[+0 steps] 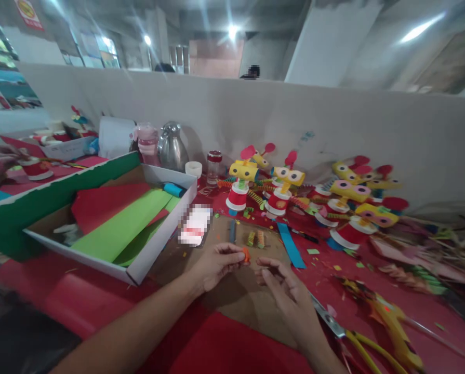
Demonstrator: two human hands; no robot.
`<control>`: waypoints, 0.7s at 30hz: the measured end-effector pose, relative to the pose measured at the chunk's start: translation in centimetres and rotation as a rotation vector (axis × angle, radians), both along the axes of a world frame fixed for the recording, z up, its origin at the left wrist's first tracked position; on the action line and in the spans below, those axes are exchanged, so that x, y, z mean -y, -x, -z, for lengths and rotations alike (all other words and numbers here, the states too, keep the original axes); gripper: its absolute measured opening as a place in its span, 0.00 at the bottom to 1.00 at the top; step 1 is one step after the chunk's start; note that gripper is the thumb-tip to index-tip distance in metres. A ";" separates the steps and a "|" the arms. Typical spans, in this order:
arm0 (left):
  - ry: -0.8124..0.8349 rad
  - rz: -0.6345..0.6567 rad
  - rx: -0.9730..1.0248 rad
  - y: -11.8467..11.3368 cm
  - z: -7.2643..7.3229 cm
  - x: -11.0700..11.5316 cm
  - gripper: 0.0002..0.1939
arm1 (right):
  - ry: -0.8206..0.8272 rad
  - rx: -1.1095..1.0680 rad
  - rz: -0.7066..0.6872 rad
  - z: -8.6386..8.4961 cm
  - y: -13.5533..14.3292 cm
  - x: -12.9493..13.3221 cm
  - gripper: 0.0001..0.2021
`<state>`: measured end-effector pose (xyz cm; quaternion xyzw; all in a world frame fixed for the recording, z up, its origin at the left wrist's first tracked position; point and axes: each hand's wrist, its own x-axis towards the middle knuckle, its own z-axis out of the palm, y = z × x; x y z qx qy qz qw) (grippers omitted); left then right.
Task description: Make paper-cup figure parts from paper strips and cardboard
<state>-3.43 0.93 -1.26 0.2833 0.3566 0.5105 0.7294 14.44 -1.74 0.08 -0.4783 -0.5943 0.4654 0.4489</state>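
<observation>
Paper piece [246,255]: orange. Board [232,306]: brown. Tabletop [326,280]: red. Paper strip [292,245]: bright blue. Box [165,228]: white. Sheets [127,223]: lime green, red. Cup figures [279,202]: red-and-white bodies, yellow heads, black-and-white eyes. Glue gun [398,322]: mostly yellow. Scissors [335,325]: silver blades, yellow handles.

Left grip [215,266] pinching orange piece [247,255], right grip [283,284] beside, scissors [335,325] (yellow-handled)

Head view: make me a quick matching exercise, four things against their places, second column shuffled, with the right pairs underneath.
1. Orange piece
2. Bright blue strip
3. Silver jug
4. Yellow-handled scissors

A. Next to the pink bottle
B. Alongside the right forearm
C. Held in the left hand
D. Just beyond the right hand

Pairs: 1-C, 2-D, 3-A, 4-B
</observation>
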 end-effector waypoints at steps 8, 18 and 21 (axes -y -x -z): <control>-0.009 -0.145 -0.047 -4.1 -2.4 0.9 0.15 | -0.047 -0.162 -0.020 0.8 -0.2 0.1 0.21; -0.034 -0.097 -0.121 -5.8 -0.1 0.8 0.15 | -0.008 -0.171 0.091 1.1 -1.5 -0.1 0.11; 0.015 -0.078 -0.131 -5.5 -0.2 0.8 0.16 | 0.037 -0.187 0.082 1.2 -1.4 0.0 0.11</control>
